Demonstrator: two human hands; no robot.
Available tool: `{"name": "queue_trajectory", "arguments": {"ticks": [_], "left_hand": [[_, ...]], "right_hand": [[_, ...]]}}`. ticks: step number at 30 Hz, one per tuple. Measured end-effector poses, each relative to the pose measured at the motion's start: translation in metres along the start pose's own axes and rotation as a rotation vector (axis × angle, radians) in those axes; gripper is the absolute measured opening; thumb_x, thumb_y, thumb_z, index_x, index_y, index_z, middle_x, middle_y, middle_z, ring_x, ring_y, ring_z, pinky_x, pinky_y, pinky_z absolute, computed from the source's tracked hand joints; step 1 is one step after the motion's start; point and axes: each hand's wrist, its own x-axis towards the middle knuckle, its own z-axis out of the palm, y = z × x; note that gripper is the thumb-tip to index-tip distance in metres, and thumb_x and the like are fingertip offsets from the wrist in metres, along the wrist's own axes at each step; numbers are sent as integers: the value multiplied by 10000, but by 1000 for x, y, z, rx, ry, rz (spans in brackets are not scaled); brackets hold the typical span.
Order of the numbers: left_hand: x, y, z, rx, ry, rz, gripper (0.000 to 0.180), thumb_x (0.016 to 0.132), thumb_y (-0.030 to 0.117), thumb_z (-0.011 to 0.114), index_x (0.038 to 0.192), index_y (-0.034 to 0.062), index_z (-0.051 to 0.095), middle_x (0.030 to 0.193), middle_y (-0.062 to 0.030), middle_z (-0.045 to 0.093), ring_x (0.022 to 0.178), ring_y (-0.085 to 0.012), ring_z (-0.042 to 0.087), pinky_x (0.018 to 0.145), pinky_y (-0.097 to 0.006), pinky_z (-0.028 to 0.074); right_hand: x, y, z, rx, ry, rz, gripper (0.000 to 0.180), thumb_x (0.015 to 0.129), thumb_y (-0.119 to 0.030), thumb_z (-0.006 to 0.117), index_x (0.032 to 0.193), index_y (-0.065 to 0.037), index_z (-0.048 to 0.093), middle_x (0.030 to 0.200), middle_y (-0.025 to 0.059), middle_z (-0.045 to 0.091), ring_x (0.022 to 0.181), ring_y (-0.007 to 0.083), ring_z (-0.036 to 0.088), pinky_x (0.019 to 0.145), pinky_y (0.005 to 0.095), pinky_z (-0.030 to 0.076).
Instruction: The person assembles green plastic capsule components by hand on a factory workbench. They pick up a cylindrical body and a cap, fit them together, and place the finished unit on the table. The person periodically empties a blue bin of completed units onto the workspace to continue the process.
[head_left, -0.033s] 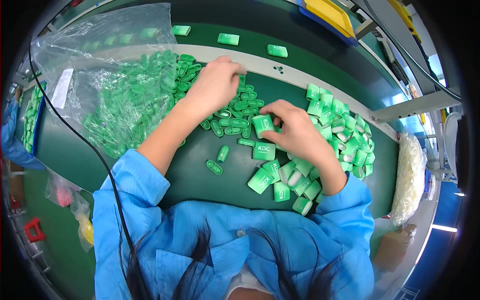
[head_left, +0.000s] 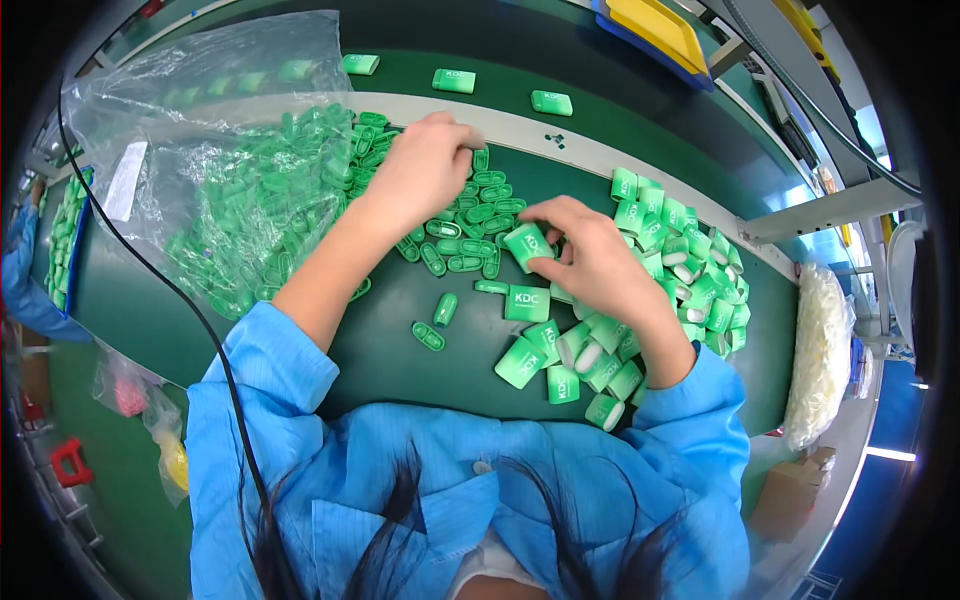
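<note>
My right hand (head_left: 590,258) pinches a flat green case (head_left: 523,246) between thumb and fingers, tilted a little above the table. Just below it lies another green case (head_left: 527,303). My left hand (head_left: 425,170) is over the far part of a pile of small green oval plastic caps (head_left: 480,212). Its fingers are curled together, and whatever they may hold is hidden. Two loose oval pieces (head_left: 429,336) lie apart on the green table, nearer to me. Beside and beyond my right wrist spreads a heap of green cases (head_left: 700,290), some showing white ends.
A clear plastic bag (head_left: 215,190) partly covers the caps at left. Several green cases (head_left: 455,81) lie on the dark belt beyond the pale rail (head_left: 590,155). A black cable (head_left: 190,300) hangs across the left side. A bag of whitish pieces (head_left: 815,360) stands at right.
The green case in my right hand has tilted slightly. My left hand has shifted a little to the left. Cases on the far belt have moved very slightly left.
</note>
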Motion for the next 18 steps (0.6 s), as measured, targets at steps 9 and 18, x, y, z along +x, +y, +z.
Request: {"name": "queue_trajectory", "arguments": {"ticks": [9,18], "left_hand": [[25,0,9,226,33,197,188,789,131,617,951,46,660,959,-161,590,873,-322,597,759,-413,487],[22,12,18,226,-243,-81,219,764,185,654,914,26,644,877,-173,634,807,-337,625,739,-426,505]], "right_hand": [[-8,5,15,-271,151,-169,359,667,-149,769,920,3,564,920,125,588,762,268,578,656,354,478],[15,8,-12,35,118,164,278,693,-84,714,946,-30,611,694,112,600,602,244,600,590,339,484]]}}
